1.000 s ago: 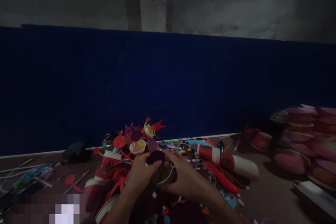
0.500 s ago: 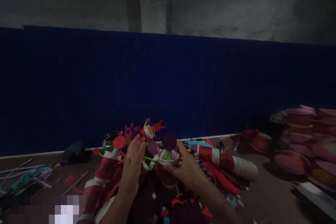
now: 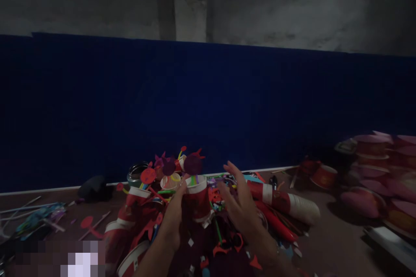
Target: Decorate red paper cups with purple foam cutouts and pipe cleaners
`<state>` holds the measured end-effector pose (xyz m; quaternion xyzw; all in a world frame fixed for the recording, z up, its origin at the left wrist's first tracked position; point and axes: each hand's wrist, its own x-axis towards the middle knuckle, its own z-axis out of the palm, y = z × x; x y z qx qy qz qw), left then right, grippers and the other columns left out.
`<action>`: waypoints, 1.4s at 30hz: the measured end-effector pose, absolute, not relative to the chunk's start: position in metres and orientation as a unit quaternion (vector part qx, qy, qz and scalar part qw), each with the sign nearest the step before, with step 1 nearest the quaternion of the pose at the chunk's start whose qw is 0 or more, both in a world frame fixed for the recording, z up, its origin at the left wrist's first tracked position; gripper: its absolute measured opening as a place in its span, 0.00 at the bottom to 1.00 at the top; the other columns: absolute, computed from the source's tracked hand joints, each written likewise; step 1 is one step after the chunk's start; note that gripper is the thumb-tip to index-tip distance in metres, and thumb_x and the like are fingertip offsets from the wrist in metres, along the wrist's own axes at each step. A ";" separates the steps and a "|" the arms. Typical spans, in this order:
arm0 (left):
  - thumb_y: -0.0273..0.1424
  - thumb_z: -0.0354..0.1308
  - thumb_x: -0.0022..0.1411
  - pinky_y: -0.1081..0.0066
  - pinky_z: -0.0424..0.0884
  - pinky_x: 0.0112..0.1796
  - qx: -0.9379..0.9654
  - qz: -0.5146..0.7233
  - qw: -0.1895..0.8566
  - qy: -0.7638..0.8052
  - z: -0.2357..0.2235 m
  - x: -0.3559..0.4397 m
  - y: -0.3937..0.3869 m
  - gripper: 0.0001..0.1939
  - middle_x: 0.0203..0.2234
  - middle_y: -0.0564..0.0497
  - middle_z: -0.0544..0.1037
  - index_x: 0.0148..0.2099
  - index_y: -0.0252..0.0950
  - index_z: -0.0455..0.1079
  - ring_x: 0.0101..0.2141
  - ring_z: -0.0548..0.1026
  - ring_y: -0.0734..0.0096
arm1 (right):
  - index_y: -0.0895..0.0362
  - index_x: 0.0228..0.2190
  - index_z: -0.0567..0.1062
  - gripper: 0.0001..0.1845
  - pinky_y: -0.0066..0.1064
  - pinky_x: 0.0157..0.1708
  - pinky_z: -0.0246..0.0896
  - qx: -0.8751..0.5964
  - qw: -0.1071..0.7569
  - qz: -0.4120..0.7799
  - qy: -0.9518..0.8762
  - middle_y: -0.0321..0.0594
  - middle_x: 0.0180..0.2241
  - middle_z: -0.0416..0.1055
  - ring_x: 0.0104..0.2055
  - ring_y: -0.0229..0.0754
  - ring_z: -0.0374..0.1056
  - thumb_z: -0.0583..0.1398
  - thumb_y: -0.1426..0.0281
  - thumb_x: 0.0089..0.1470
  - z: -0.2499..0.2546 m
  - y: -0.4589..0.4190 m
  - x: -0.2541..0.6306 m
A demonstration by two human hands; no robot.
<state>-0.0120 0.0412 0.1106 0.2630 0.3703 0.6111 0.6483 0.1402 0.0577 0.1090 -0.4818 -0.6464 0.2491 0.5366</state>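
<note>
Red paper cup (image 3: 197, 203) with white rim: on the cluttered counter (image 3: 338, 242), between the two hands. Mouth up, long axis near vertical. Coloured stems (image 3: 194, 180) rise from it, carrying a dark purple disc (image 3: 193, 164) above the rim.

Left hand (image 3: 174, 212) lies along the cup's left side, lightly curved, touching near the rim; far fingers hidden, so cannot tell how firm the hold. Right hand (image 3: 238, 201) spread, fingers apart, clear of the cup, nothing in it.

Cup markings too dim to read. To the right, a nested cup stack (image 3: 282, 200) on its side, long axis sloping down rightward. Red-and-pink pile (image 3: 372, 145) blurred, cut by right edge. Lower-left corner masked by a pixelated patch (image 3: 81, 262). Small scraps below the hands lost in shadow.
</note>
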 end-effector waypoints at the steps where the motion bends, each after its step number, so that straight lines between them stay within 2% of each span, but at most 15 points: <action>1: 0.41 0.51 0.59 0.64 0.69 0.46 0.243 0.617 0.660 0.352 0.113 -0.012 0.041 0.26 0.52 0.48 0.70 0.58 0.40 0.59 0.49 0.70 0.60 | 0.55 0.55 0.55 0.30 0.41 0.49 0.57 -0.488 0.552 0.282 -0.614 0.48 0.52 0.61 0.53 0.49 0.59 0.54 0.58 0.54 0.107 0.061 0.141; 3: 0.38 0.50 0.60 0.64 0.69 0.45 0.202 0.631 0.675 0.324 0.116 -0.010 0.041 0.25 0.52 0.48 0.71 0.59 0.40 0.58 0.48 0.72 0.61 | 0.56 0.51 0.62 0.26 0.37 0.43 0.62 -0.483 0.556 0.377 -0.561 0.45 0.43 0.69 0.44 0.46 0.66 0.54 0.56 0.53 0.105 0.066 0.140; 6: 0.34 0.52 0.59 0.66 0.68 0.46 0.195 0.638 0.670 0.327 0.115 -0.010 0.039 0.24 0.51 0.49 0.72 0.58 0.40 0.59 0.47 0.72 0.62 | 0.56 0.39 0.72 0.20 0.33 0.37 0.63 -0.439 0.566 0.496 -0.491 0.40 0.32 0.72 0.35 0.43 0.68 0.60 0.57 0.47 0.105 0.070 0.138; 9: 0.34 0.54 0.57 0.65 0.69 0.45 0.216 0.613 0.679 0.342 0.110 -0.009 0.038 0.24 0.48 0.48 0.74 0.56 0.39 0.62 0.45 0.73 0.61 | 0.57 0.31 0.75 0.17 0.30 0.31 0.62 -0.394 0.598 0.559 -0.418 0.37 0.28 0.71 0.30 0.40 0.66 0.65 0.59 0.40 0.109 0.070 0.135; 13: 0.34 0.54 0.55 0.64 0.69 0.44 0.250 0.595 0.682 0.344 0.103 -0.006 0.037 0.24 0.45 0.47 0.76 0.55 0.39 0.62 0.43 0.75 0.61 | 0.58 0.25 0.75 0.15 0.27 0.25 0.58 -0.370 0.564 0.614 -0.410 0.35 0.23 0.69 0.24 0.36 0.63 0.66 0.59 0.39 0.113 0.065 0.134; 18: 0.31 0.56 0.52 0.64 0.68 0.45 0.268 0.599 0.675 0.337 0.097 -0.005 0.041 0.27 0.43 0.48 0.78 0.56 0.38 0.62 0.42 0.75 0.60 | 0.59 0.22 0.75 0.12 0.25 0.26 0.56 -0.375 0.503 0.587 -0.512 0.34 0.22 0.70 0.25 0.34 0.62 0.67 0.63 0.39 0.114 0.062 0.139; 22: 0.30 0.57 0.51 0.62 0.67 0.46 0.260 0.586 0.686 0.343 0.088 -0.005 0.046 0.31 0.41 0.48 0.78 0.58 0.39 0.58 0.43 0.75 0.60 | 0.59 0.21 0.75 0.11 0.25 0.22 0.52 -0.406 0.471 0.541 -0.566 0.33 0.18 0.69 0.21 0.33 0.60 0.66 0.63 0.39 0.109 0.065 0.144; 27: 0.32 0.58 0.50 0.60 0.61 0.52 0.292 0.573 0.667 0.376 0.077 -0.004 0.046 0.33 0.44 0.48 0.77 0.59 0.41 0.57 0.47 0.72 0.60 | 0.59 0.20 0.77 0.09 0.26 0.20 0.52 -0.464 0.420 0.466 -0.626 0.34 0.16 0.68 0.18 0.34 0.59 0.63 0.65 0.41 0.111 0.066 0.147; 31: 0.38 0.60 0.48 0.59 0.59 0.53 0.337 0.598 0.626 0.369 0.084 -0.008 0.041 0.35 0.50 0.47 0.72 0.59 0.40 0.58 0.52 0.67 0.55 | 0.59 0.20 0.76 0.09 0.27 0.23 0.56 -0.459 0.458 0.442 -0.620 0.36 0.19 0.71 0.22 0.37 0.63 0.62 0.65 0.42 0.116 0.064 0.148; 34: 0.42 0.54 0.55 0.62 0.60 0.53 0.360 0.653 0.589 0.314 0.091 -0.013 0.039 0.29 0.54 0.48 0.69 0.58 0.40 0.60 0.54 0.64 0.59 | 0.59 0.20 0.75 0.10 0.28 0.25 0.57 -0.451 0.494 0.451 -0.591 0.37 0.20 0.71 0.24 0.38 0.64 0.62 0.64 0.42 0.117 0.064 0.150; 37: 0.43 0.51 0.58 0.65 0.62 0.51 0.363 0.682 0.533 0.345 0.093 -0.018 0.039 0.23 0.48 0.47 0.74 0.53 0.39 0.67 0.51 0.67 0.61 | 0.59 0.21 0.75 0.10 0.28 0.25 0.57 -0.446 0.503 0.463 -0.578 0.36 0.19 0.70 0.23 0.38 0.64 0.62 0.64 0.43 0.118 0.064 0.151; 42: 0.42 0.60 0.50 0.71 0.67 0.38 0.443 0.639 0.451 0.438 0.094 -0.020 0.043 0.16 0.32 0.49 0.78 0.36 0.35 0.77 0.37 0.73 0.64 | 0.59 0.21 0.75 0.08 0.28 0.26 0.57 -0.451 0.463 0.413 -0.641 0.37 0.20 0.71 0.24 0.38 0.63 0.61 0.66 0.43 0.125 0.059 0.148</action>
